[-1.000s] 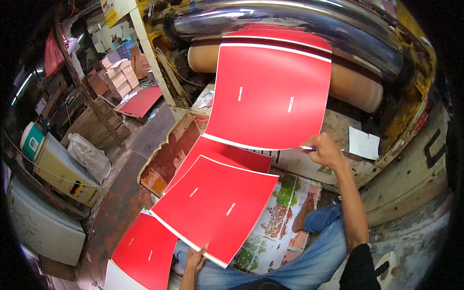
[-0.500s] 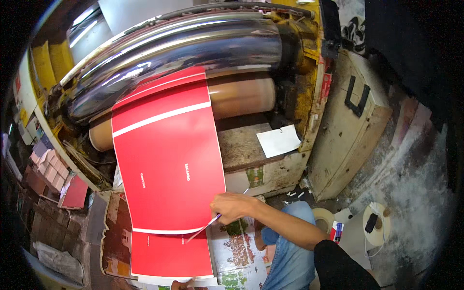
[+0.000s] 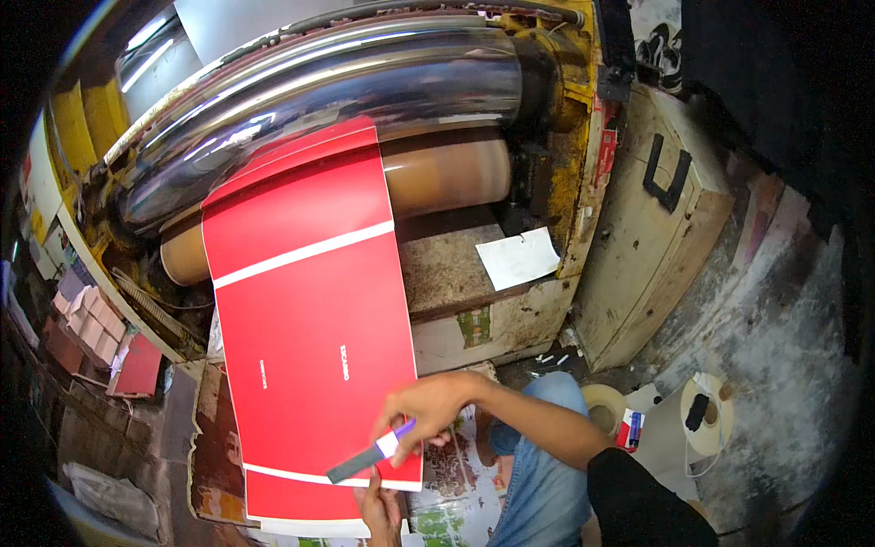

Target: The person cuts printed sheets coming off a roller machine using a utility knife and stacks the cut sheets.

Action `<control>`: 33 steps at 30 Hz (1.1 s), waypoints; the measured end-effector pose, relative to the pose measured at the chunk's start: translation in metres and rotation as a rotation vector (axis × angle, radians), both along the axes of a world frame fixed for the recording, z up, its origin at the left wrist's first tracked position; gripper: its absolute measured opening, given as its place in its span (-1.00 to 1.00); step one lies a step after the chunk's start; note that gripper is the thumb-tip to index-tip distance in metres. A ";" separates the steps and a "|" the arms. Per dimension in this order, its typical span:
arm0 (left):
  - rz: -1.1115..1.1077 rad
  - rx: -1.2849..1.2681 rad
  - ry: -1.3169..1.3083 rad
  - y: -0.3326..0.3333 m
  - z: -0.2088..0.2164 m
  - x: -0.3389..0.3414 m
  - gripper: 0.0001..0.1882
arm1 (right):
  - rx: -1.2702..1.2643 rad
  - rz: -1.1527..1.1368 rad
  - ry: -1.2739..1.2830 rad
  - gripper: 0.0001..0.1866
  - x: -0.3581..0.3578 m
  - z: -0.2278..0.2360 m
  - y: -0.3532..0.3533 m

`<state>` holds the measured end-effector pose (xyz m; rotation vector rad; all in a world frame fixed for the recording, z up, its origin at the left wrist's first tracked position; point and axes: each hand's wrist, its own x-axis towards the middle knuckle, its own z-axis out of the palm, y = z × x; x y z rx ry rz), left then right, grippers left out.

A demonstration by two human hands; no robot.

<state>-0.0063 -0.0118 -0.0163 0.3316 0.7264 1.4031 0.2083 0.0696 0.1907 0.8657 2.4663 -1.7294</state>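
Note:
A long red printed sheet point(image 3: 310, 365) with white bands comes down from the rollers toward me. Its lower white-edged end lies over another red sheet point(image 3: 292, 503). My right hand point(image 3: 424, 408) is closed around a knife point(image 3: 365, 460) with a flat grey blade and a purple-and-white grip. The blade lies slantwise over the upper sheet's lower edge, pointing down and left. Below it, my left hand point(image 3: 380, 510) has its thumb at that same edge and its fingers curled under, seeming to pinch the sheet. The blade and the sheet partly cover its fingertips.
A machine with a shiny metal roller point(image 3: 365, 87) and a brown roller point(image 3: 447, 173) stands ahead. A white paper point(image 3: 518, 258) rests on its ledge. At right are a metal cabinet point(image 3: 647, 228) and a film roll point(image 3: 706, 419). Stacked boxes point(image 3: 94, 319) stand at left.
The sheet has come farther down, its white bands lower. My right hand has turned the blade flat into view. My left hand has risen to the sheet's lower edge.

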 end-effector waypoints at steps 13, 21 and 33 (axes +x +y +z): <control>-0.070 -0.069 0.184 -0.092 -0.002 -0.032 -0.46 | 0.616 -1.318 0.401 -0.70 0.093 -0.022 0.107; -0.111 -0.225 0.013 -0.132 -0.010 -0.065 -0.33 | 0.576 -1.234 0.291 -0.75 0.076 -0.060 0.085; -0.265 -0.361 0.195 -0.172 -0.051 -0.093 -0.30 | 1.433 -0.629 0.077 -0.48 0.083 -0.068 0.112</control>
